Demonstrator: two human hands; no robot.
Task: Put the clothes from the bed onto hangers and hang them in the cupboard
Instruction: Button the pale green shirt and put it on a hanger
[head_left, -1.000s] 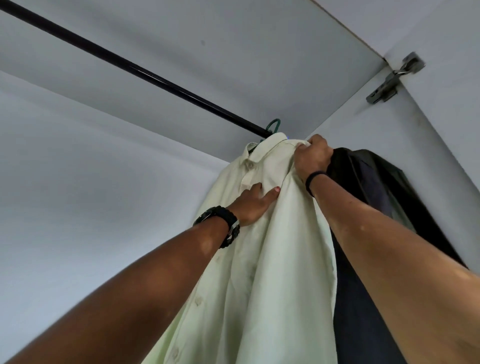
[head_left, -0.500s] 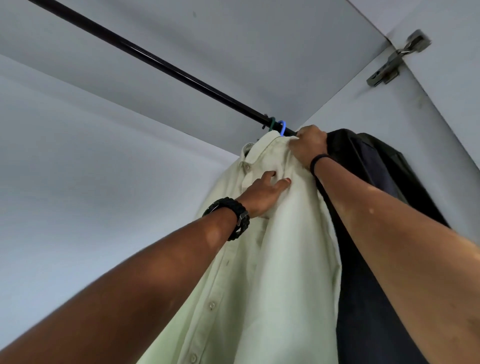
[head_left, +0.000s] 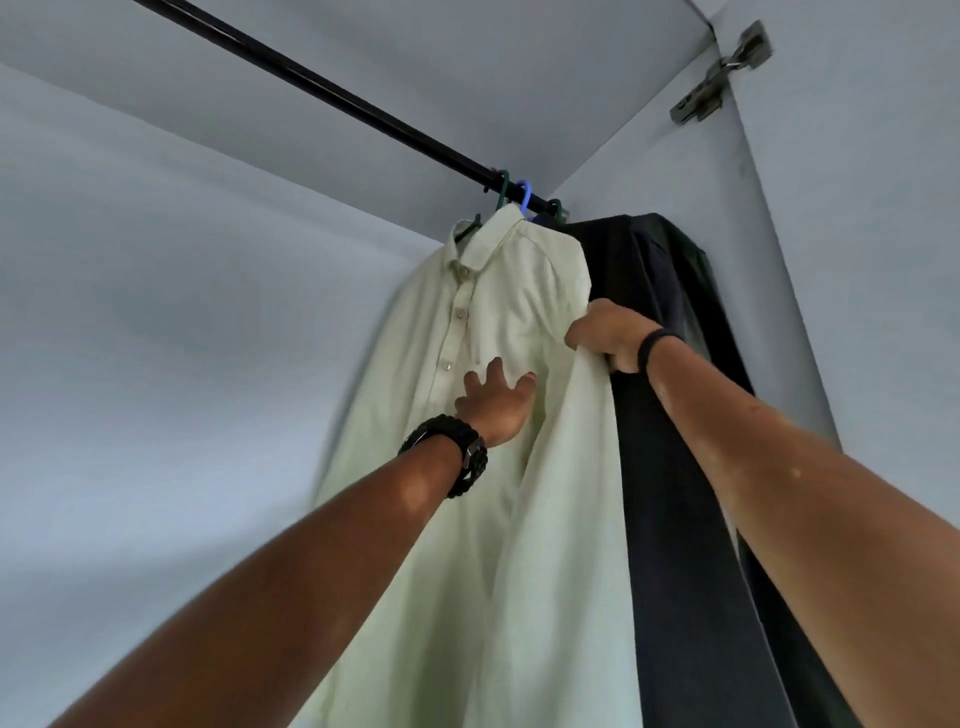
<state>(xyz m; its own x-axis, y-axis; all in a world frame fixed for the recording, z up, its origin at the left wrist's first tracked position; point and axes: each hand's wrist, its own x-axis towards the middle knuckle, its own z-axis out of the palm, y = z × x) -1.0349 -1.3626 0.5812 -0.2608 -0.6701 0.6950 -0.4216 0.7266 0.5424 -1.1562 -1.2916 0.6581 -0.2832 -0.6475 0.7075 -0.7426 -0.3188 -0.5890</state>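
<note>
A: What is each hand doing?

B: The right hand (head_left: 610, 340) has its grip pinched on the right front edge of the pale green shirt (head_left: 498, 415), with a fold of cloth bunched in curled fingers. The left hand (head_left: 496, 402) lies flat on the shirt's chest just right of the button placket, its grip spread, fingers straight and thumb out.

A: How does the shirt hang?

B: It hangs lengthwise, collar up at the rail (head_left: 332, 96) and hem down past the bottom of the view, its buttoned front turned toward the camera and slightly left. It sits on a green hanger (head_left: 500, 189) hooked over the black rail inside the cupboard.

A: What is around it?

B: A blue hanger hook (head_left: 525, 195) is just beside the green one, then another green hook (head_left: 557, 207). Dark garments (head_left: 685, 467) hang touching the shirt's right side, packed between it and the cupboard's side wall (head_left: 779, 312). A metal hinge (head_left: 719, 75) sits at the upper right corner. There is a black watch (head_left: 457, 452) on the left wrist and a dark band (head_left: 649, 348) on the right.

A: What differs from half a second ago?

B: The right hand was up at the shirt's shoulder by the collar; it is now lower, on the front edge. The left hand has also slid lower down the chest.
</note>
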